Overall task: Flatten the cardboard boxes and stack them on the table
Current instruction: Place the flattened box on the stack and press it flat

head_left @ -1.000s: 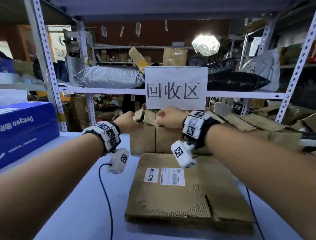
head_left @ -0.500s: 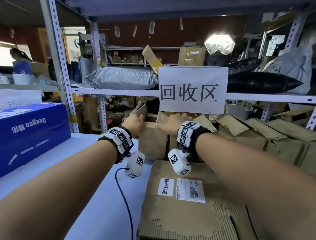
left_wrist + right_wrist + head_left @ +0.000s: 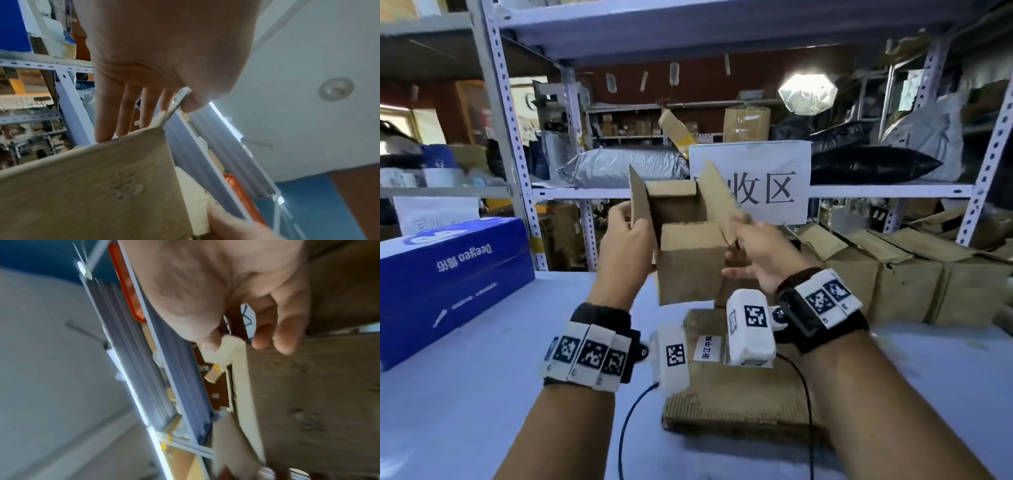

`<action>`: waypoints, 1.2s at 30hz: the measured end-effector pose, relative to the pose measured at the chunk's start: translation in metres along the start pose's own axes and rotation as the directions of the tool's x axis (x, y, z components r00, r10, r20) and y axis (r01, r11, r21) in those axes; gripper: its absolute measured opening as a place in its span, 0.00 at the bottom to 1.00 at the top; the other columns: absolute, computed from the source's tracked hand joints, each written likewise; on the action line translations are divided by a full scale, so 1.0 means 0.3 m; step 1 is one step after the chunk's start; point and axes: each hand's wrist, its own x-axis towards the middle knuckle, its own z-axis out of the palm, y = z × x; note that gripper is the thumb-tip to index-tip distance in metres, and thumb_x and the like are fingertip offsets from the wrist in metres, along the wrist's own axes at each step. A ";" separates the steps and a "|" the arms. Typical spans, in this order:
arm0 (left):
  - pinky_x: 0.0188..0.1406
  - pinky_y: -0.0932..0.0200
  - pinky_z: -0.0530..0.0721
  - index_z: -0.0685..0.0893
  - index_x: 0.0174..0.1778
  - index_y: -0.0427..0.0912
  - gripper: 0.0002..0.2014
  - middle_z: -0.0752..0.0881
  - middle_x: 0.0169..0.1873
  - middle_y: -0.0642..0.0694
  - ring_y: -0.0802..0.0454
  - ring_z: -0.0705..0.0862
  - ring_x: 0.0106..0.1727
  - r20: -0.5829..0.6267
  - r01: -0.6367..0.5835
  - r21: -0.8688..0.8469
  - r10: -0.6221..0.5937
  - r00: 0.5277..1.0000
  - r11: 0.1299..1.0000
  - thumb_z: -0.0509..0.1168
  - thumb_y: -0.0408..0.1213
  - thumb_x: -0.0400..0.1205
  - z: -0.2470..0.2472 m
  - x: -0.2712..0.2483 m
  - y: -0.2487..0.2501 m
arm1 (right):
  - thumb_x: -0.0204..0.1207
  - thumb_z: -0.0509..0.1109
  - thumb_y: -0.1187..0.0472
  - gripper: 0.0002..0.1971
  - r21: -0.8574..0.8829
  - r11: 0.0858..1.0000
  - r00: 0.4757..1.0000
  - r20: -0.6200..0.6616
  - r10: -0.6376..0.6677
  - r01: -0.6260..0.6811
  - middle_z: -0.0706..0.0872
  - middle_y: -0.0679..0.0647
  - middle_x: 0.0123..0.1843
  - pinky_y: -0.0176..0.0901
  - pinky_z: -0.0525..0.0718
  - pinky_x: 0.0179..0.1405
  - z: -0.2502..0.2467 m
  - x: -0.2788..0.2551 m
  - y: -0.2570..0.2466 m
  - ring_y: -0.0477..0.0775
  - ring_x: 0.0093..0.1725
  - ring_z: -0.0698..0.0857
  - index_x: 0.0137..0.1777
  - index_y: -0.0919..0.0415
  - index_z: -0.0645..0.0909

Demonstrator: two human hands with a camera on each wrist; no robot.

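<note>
I hold a small brown cardboard box (image 3: 691, 263) in the air above the table, its top flaps standing up. My left hand (image 3: 631, 224) pinches the left flap, thumb on one face and fingers behind it (image 3: 107, 113). My right hand (image 3: 739, 240) pinches the right flap between thumb and fingers (image 3: 281, 337). The box's side wall fills the lower left wrist view (image 3: 92, 186) and the right side of the right wrist view (image 3: 318, 386). A flattened cardboard box (image 3: 743, 394) with a white label lies on the table under my wrists.
A blue carton (image 3: 448, 274) stands on the pale table (image 3: 482, 394) at the left. Several open cardboard boxes (image 3: 900, 274) line the back right under the shelf. A white paper sign (image 3: 767, 181) hangs on the metal shelving behind the box.
The box stood at the back of the table with my hands on its top. Now it is lifted up and toward me, a flap gripped in each hand.
</note>
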 end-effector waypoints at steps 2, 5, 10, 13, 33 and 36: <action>0.38 0.41 0.93 0.71 0.61 0.65 0.19 0.87 0.54 0.50 0.48 0.89 0.50 -0.020 0.007 -0.177 -0.010 1.000 0.984 0.59 0.42 0.75 0.002 -0.095 0.016 | 0.87 0.65 0.51 0.04 0.116 0.992 0.999 0.002 -0.040 0.039 0.79 0.55 0.52 0.56 0.91 0.34 -0.075 -0.100 0.016 0.51 0.38 0.78 0.53 0.49 0.80; 0.38 0.43 0.91 0.64 0.75 0.64 0.34 0.85 0.61 0.47 0.49 0.88 0.53 0.032 -0.072 -0.217 0.080 0.996 0.974 0.62 0.37 0.73 0.024 -0.166 0.015 | 0.85 0.67 0.51 0.05 0.164 0.979 0.992 -0.048 -0.116 0.123 0.86 0.47 0.41 0.57 0.91 0.35 -0.177 -0.214 0.046 0.46 0.33 0.81 0.53 0.48 0.83; 0.77 0.43 0.78 0.50 0.89 0.52 0.56 0.60 0.84 0.41 0.45 0.75 0.79 0.081 -0.144 0.067 0.139 0.987 0.987 0.78 0.39 0.69 0.091 -0.175 -0.012 | 0.88 0.62 0.51 0.09 -0.035 0.957 0.949 -0.123 -0.292 0.290 0.93 0.41 0.43 0.53 0.89 0.54 -0.281 -0.280 0.034 0.48 0.49 0.91 0.53 0.45 0.85; 0.83 0.52 0.52 0.48 0.90 0.49 0.61 0.53 0.87 0.41 0.40 0.55 0.87 0.024 -0.236 0.417 0.249 0.968 0.878 0.84 0.43 0.69 0.113 -0.177 -0.035 | 0.88 0.62 0.51 0.13 -0.262 0.857 0.859 -0.149 -0.490 0.443 0.92 0.36 0.50 0.44 0.85 0.61 -0.335 -0.310 0.020 0.43 0.58 0.88 0.50 0.34 0.87; 0.56 0.34 0.90 0.65 0.76 0.77 0.41 0.86 0.62 0.50 0.45 0.88 0.54 0.294 -0.082 -0.092 0.105 0.950 0.992 0.66 0.34 0.71 0.161 -0.293 0.000 | 0.68 0.82 0.54 0.54 -0.442 0.735 0.767 -0.148 -0.625 0.513 0.71 0.09 0.62 0.11 0.65 0.60 -0.363 -0.261 0.111 0.12 0.64 0.68 0.88 0.49 0.50; 0.57 0.49 0.91 0.71 0.75 0.69 0.38 0.84 0.66 0.48 0.48 0.87 0.60 0.360 -0.104 -0.129 0.144 0.922 0.986 0.65 0.31 0.72 0.152 -0.301 0.012 | 0.67 0.84 0.55 0.55 -0.483 0.731 0.739 -0.224 -0.636 0.482 0.76 0.37 0.74 0.19 0.68 0.63 -0.371 -0.259 0.113 0.29 0.70 0.73 0.87 0.51 0.51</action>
